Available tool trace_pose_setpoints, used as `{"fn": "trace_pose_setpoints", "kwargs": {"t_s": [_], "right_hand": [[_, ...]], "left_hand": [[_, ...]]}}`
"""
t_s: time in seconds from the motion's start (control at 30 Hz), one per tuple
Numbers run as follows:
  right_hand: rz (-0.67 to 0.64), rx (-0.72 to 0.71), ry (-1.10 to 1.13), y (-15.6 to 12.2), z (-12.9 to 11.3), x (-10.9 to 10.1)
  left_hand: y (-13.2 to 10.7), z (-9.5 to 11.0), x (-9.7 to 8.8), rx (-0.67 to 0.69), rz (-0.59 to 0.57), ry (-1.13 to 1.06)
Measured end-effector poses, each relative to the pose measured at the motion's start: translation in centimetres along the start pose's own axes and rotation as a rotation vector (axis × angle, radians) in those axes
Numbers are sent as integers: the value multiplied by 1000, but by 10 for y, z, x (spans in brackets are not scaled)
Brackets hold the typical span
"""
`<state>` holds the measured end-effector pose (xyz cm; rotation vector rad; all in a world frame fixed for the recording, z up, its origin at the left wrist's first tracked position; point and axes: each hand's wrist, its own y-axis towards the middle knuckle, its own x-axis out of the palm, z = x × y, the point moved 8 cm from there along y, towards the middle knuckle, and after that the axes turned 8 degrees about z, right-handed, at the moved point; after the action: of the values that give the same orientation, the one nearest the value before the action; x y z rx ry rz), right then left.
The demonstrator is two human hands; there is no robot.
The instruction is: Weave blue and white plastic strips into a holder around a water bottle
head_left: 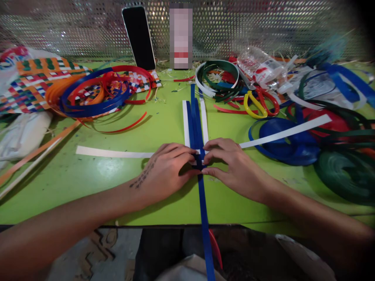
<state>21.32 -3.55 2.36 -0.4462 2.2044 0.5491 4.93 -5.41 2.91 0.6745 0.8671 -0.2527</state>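
Note:
Several blue strips (195,125) run away from me on the table, side by side with white strips (186,123). One long blue strip (205,218) hangs over the front edge toward me. A white strip lies crosswise; its left end (111,151) and right end (287,134) stick out past my hands. At the crossing, my left hand (172,168) pinches the woven strips from the left with bent fingers. My right hand (231,164) does the same from the right, its fingertips nearly meeting the left ones. The fingers partly cover the crossing.
Coils of orange, blue and red strip (96,91) lie on a woven checked piece (26,86) at left. Scissors (260,103), a plastic bottle (260,66), and blue (288,140) and green (348,175) rolls are at right. A phone (139,39) leans on perforated metal behind.

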Motion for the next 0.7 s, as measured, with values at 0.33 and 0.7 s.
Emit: {"fn": "trace_pose_setpoints", "kwargs": {"t_s": [0.33,0.7], "right_hand": [[36,-6,-48,-6,-4,1],[79,7,-83,-12,-9,2]], "left_hand": [[0,1,2,-8,-18,18],[0,6,0,62,-4,-18]]}}
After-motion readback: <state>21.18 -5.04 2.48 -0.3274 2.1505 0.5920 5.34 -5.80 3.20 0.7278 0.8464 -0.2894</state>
